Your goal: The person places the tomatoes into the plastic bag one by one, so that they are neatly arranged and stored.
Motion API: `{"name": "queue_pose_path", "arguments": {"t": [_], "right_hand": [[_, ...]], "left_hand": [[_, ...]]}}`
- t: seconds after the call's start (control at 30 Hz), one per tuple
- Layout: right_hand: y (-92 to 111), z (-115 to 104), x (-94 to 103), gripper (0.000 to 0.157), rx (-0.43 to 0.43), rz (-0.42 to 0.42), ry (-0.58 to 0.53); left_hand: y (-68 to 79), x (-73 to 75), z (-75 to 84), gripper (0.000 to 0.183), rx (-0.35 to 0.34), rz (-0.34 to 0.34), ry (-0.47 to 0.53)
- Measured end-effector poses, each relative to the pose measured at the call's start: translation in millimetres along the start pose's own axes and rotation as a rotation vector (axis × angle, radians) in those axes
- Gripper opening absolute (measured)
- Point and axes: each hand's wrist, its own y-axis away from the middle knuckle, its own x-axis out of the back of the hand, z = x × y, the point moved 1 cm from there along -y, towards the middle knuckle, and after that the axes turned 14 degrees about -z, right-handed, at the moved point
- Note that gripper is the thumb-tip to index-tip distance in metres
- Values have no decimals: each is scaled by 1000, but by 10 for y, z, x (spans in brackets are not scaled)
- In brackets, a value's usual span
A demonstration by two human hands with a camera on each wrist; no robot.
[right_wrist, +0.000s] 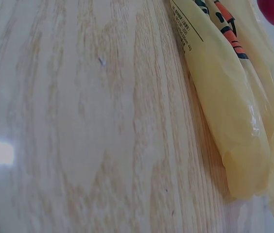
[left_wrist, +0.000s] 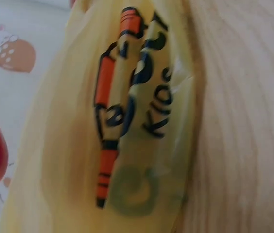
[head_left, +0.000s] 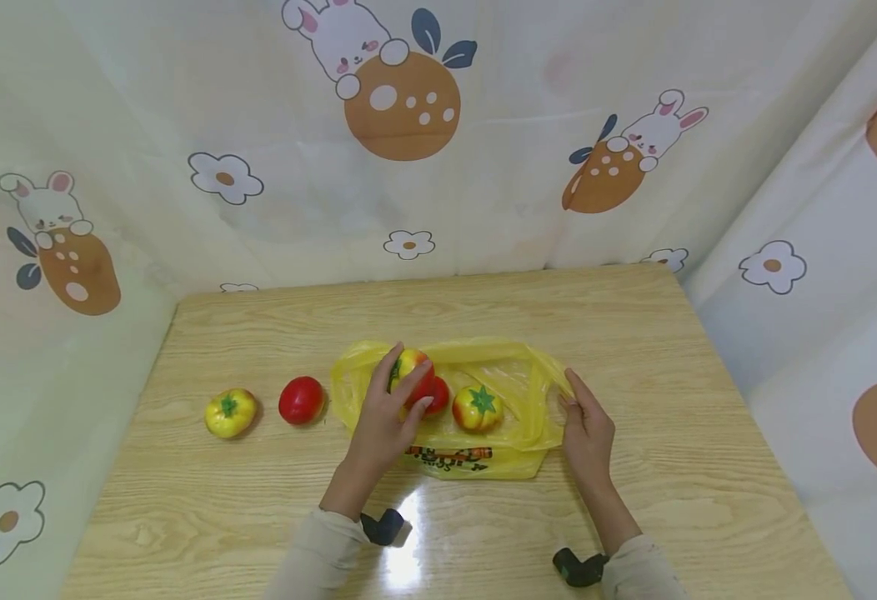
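Observation:
An open yellow plastic bag [head_left: 513, 375] lies on the wooden table, with printed crayons and lettering on its front [left_wrist: 112, 97]. My left hand [head_left: 388, 423] holds a yellow-and-red tomato [head_left: 409, 363] over the bag's left part, fingers spread around it. A red fruit [head_left: 438, 395] shows beside that hand, partly hidden by it. Inside the bag sits another yellow-and-red tomato [head_left: 478, 408] with a green star-shaped top. At the bag's right end, my right hand [head_left: 589, 433] pinches the rim between thumb and fingers. The right wrist view shows the bag's side [right_wrist: 229, 102].
Left of the bag, a smooth red fruit [head_left: 302, 400] and a yellow tomato [head_left: 231, 413] rest on the table [head_left: 258, 508]. Dark wrist-camera mounts [head_left: 383, 527] sit at both wrists. A curtain [head_left: 296, 225] printed with rabbits hangs behind and along the sides.

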Motion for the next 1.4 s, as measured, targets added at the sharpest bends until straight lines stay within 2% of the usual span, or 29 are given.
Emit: {"name": "queue_pose_path", "arguments": {"t": [0.13,0.27,0.5,0.57,0.7,0.8,0.97,1.07,1.23,1.4], "right_hand": [[0,1,1,44,4,-3,-8],[-9,129,-5,45,-2,6,0],[-18,199,-5,46,5,9,11],[-20,179,-5,45,5,9,17],[5,-57,8,43,9,-1,26],[10,-80,12,43,12,-4,27],[-31,207,-1,46,14,18,36],[-31,215,-1,46,17,21,25],[-25,212,0,45,26,26,14],[-21,202,-2,45,12,28,25]], "left_hand": [[6,-73,42,50,-30,-56,-3],[3,-127,70,47,-66,-109,-17],[9,-220,63,43,-86,-173,-48],[7,-243,60,45,-93,-177,-51],[-8,-272,71,53,-112,-184,-64],[-20,-292,99,59,-99,-224,-67],[-17,-351,121,66,-50,-346,-79],[-15,-379,114,67,-35,-386,-104],[-42,-393,114,67,-1,-416,-163],[-52,-400,124,64,-3,-438,-216]]}}
